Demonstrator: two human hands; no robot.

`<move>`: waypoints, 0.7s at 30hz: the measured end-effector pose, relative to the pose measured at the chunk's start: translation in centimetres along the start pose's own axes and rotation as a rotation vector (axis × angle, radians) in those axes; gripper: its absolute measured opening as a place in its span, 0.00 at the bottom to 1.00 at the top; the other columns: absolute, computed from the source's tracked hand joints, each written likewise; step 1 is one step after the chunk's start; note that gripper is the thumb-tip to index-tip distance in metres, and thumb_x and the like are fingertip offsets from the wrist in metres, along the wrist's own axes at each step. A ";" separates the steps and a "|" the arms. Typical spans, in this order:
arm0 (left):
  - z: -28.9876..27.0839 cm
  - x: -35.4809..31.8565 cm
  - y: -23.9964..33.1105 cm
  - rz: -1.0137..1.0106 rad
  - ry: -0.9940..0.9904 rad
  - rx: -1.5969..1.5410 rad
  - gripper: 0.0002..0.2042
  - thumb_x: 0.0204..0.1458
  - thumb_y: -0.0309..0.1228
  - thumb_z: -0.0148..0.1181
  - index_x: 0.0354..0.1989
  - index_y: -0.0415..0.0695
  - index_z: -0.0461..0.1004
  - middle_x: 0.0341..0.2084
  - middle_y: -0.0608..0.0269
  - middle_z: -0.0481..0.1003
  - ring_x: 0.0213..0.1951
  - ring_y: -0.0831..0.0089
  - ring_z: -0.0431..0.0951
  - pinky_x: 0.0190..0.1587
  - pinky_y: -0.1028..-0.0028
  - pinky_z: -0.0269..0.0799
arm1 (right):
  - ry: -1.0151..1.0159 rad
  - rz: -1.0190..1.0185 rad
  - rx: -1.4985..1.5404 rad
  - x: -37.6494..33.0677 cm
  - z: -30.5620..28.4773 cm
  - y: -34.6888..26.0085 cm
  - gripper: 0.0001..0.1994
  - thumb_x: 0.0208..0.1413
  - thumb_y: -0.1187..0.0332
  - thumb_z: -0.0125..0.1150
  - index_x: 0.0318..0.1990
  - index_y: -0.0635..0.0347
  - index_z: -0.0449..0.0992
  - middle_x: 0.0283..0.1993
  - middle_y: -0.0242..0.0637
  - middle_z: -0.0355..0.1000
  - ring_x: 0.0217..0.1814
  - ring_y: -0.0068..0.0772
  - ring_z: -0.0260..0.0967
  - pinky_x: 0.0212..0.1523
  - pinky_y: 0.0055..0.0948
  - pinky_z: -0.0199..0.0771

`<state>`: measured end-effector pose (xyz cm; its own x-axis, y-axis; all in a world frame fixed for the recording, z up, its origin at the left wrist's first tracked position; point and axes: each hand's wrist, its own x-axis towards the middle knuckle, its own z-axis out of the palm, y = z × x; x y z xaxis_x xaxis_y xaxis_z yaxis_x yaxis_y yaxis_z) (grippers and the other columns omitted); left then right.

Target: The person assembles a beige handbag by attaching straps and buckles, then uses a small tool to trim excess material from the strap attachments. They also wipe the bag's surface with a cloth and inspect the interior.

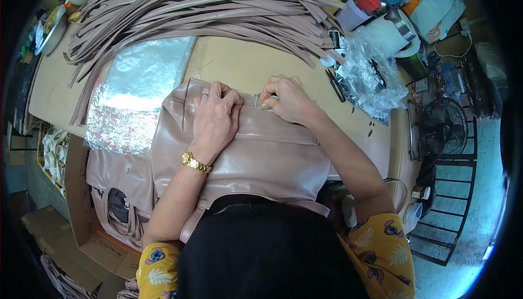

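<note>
A dusty-pink leather-like bag [256, 160] lies across the table edge and my lap, its far seam toward the table. My left hand [215, 113], with a ring and a gold watch at the wrist, presses on the bag and pinches its far edge with closed fingers. Just to the right, my right hand [286, 100] is closed at that same edge. A small pale, greyish thing shows between its thumb and fingers, too covered to name.
Long pink straps [207, 4] heap across the table's far side. Clear plastic sleeves [136, 92] lie at left, above a carton [81, 212] with another pink bag [120, 179]. Black snips [335, 85] and crumpled plastic [370, 64] lie at right, near a fan [447, 127].
</note>
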<state>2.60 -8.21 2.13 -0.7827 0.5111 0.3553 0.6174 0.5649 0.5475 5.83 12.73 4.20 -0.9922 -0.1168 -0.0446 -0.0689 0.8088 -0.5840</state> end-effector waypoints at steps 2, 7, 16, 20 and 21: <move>0.2 0.1 0.1 -0.002 0.010 -0.001 0.04 0.47 0.26 0.64 0.31 0.47 0.76 0.36 0.62 0.71 0.42 0.61 0.71 0.40 0.61 0.62 | 0.052 -0.056 -0.065 0.7 0.8 -0.5 0.03 0.45 0.69 0.66 0.27 0.56 0.81 0.32 0.37 0.75 0.43 0.42 0.72 0.48 0.43 0.66; 0.2 0.0 -0.2 0.011 0.029 -0.049 0.04 0.48 0.27 0.64 0.32 0.46 0.76 0.36 0.61 0.72 0.42 0.60 0.72 0.40 0.61 0.62 | 0.153 -0.124 -0.208 0.1 1.7 -1.9 0.03 0.45 0.68 0.66 0.27 0.54 0.80 0.34 0.35 0.72 0.46 0.38 0.69 0.50 0.40 0.60; 0.4 0.0 -1.3 0.011 -0.032 -0.129 0.09 0.47 0.29 0.66 0.38 0.48 0.79 0.41 0.62 0.73 0.45 0.59 0.73 0.44 0.59 0.67 | 0.240 -0.061 -0.116 -6.5 4.6 -3.9 0.01 0.46 0.69 0.63 0.27 0.52 0.77 0.35 0.31 0.70 0.47 0.36 0.68 0.49 0.42 0.56; -2.9 -0.7 2.2 0.293 0.030 -0.161 0.15 0.47 0.33 0.67 0.45 0.48 0.80 0.45 0.63 0.75 0.49 0.59 0.74 0.49 0.59 0.68 | 0.490 0.007 -0.612 -13.2 0.0 1.7 0.04 0.44 0.70 0.62 0.30 0.52 0.77 0.37 0.33 0.72 0.48 0.38 0.69 0.51 0.45 0.60; -2.8 -1.1 1.9 0.391 -0.050 -0.069 0.16 0.47 0.33 0.67 0.46 0.48 0.80 0.46 0.64 0.75 0.50 0.60 0.74 0.50 0.59 0.67 | 0.480 0.069 -0.651 -15.0 -2.1 3.0 0.04 0.45 0.71 0.62 0.30 0.53 0.77 0.37 0.35 0.72 0.47 0.39 0.70 0.49 0.44 0.64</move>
<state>4.41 -9.48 4.94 -0.4837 0.7110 0.5104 0.8598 0.2771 0.4288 20.28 18.09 4.85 -0.9226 0.0863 0.3760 0.0942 0.9955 0.0027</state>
